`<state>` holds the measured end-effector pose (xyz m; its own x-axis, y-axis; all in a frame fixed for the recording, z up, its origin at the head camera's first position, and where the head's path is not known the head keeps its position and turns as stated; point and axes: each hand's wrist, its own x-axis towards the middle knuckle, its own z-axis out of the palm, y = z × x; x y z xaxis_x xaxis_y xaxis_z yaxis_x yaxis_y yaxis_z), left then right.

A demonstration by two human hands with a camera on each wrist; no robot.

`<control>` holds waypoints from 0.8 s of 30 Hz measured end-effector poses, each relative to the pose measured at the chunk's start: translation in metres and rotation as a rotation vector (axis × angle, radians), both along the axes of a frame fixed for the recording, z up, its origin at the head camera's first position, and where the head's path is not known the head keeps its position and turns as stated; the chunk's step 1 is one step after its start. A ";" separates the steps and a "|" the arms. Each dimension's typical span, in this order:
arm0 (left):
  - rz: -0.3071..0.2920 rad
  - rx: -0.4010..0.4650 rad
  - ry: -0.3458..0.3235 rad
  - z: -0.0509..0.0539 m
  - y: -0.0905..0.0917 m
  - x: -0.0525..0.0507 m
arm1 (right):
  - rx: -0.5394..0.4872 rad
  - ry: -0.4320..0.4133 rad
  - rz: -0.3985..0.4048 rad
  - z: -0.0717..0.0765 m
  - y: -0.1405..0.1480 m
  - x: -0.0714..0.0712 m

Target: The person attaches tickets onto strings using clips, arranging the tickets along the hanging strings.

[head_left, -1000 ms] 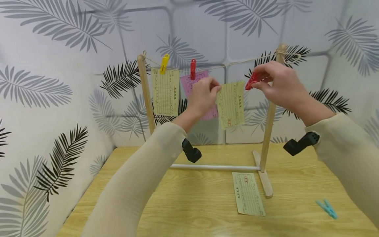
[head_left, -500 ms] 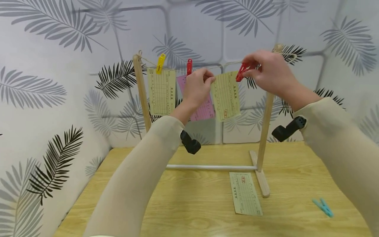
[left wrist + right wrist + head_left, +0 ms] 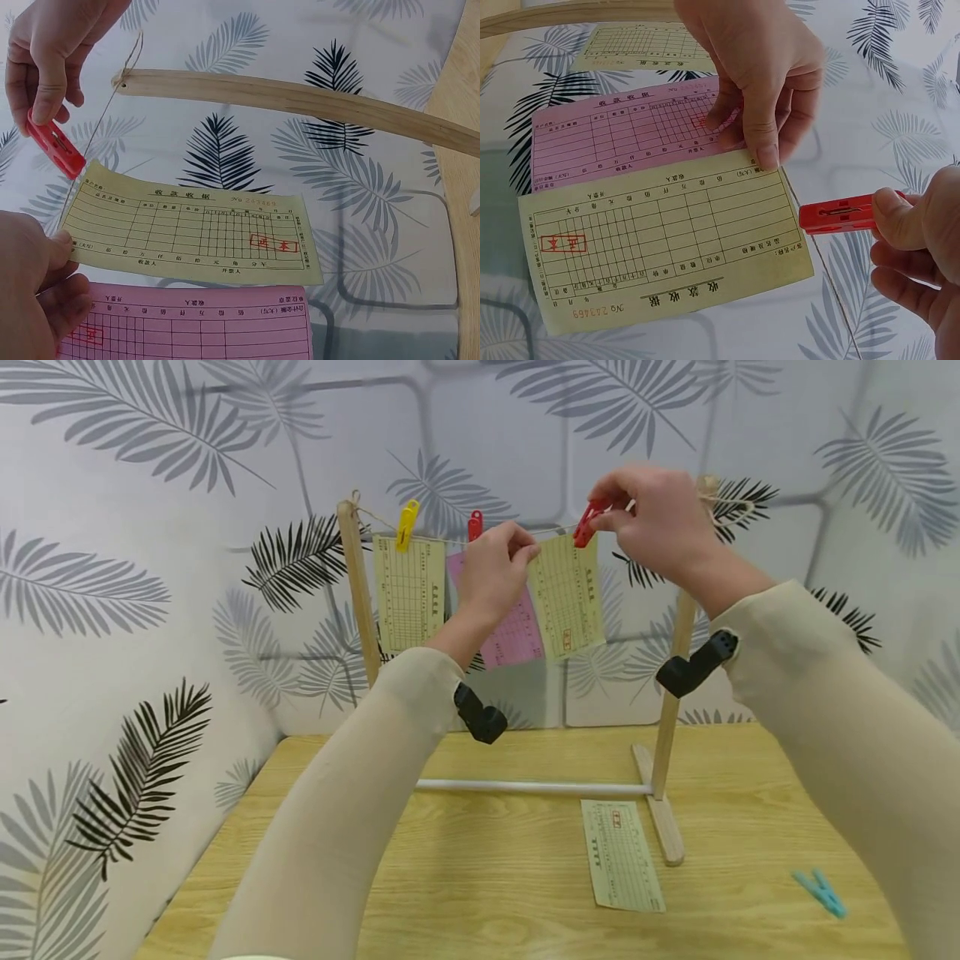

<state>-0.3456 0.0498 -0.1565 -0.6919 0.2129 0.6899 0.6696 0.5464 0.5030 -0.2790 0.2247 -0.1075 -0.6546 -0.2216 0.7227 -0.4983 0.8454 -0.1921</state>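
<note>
the yellow slip (image 3: 567, 597) hangs by the string (image 3: 829, 281), between the two hands, and bears the printed heading 收款收据. below it runs a ruled grid, with "no 243469" in red figures beside the heading, two characters in a red box, and 收款人 and 开票人 along the foot. the pink slip (image 3: 615, 135), just beside it and partly behind the left hand (image 3: 495, 568), has the same heading; its number is too faint to read.

the left hand's grip is narrow, pinching the yellow slip's top left corner. the right hand (image 3: 660, 522) holds a red clip (image 3: 588, 524) between thumb and fingers, its tip at the slip's top edge near the right corner; whether it bites the paper cannot be told. a second red clip (image 3: 475, 525) stands above the pink slip, and a yellow clip (image 3: 407, 525) holds another receipt (image 3: 409, 602) farther left.

the surface (image 3: 510, 893) is pale wood-grain. on it lie a loose receipt (image 3: 624, 860), with a red-boxed mark, and a turquoise clip (image 3: 823, 892), near the foot of the right wooden post (image 3: 667, 727). a white bar (image 3: 532, 787) runs low across the stand. grey and black leaves pattern the white wall (image 3: 787, 552).
</note>
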 end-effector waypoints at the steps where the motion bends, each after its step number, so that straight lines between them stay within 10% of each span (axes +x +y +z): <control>1: 0.006 -0.004 0.004 0.000 0.000 0.000 | -0.004 0.007 0.002 0.001 -0.001 -0.001; 24: 0.059 -0.019 0.005 0.003 -0.001 -0.001 | 0.070 -0.228 0.017 0.023 -0.026 -0.031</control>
<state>-0.3463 0.0490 -0.1533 -0.7000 0.1847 0.6898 0.6386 0.5942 0.4890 -0.3099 0.1991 -0.0840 -0.7950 -0.2781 0.5391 -0.4629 0.8525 -0.2429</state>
